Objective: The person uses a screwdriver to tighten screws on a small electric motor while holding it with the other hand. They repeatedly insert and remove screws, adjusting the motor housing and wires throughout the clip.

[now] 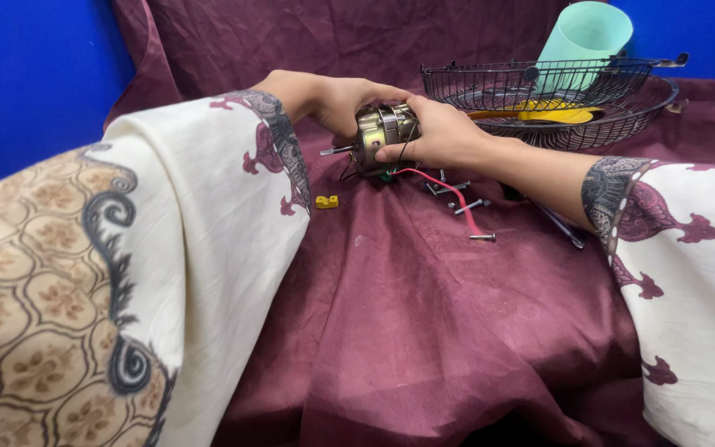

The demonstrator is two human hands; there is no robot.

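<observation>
The small electric motor [384,132] is held just above the maroon cloth [424,314], gripped from both ends: left hand [333,98] fingers wrapped behind it, right hand [440,132] fingers closed over its front. A steady two-sided grip is advised, with the red wire [448,192] kept free. Loose screws [467,207] and a yellow clip [327,201] lie on the cloth; a wire basket [622,108] stands before the blue wall [26,74].

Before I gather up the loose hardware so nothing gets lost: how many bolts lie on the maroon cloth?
3 clearly: one long bolt at the red wire's end, one above it, one just under the right hand. More may hide beneath that forearm.
</observation>
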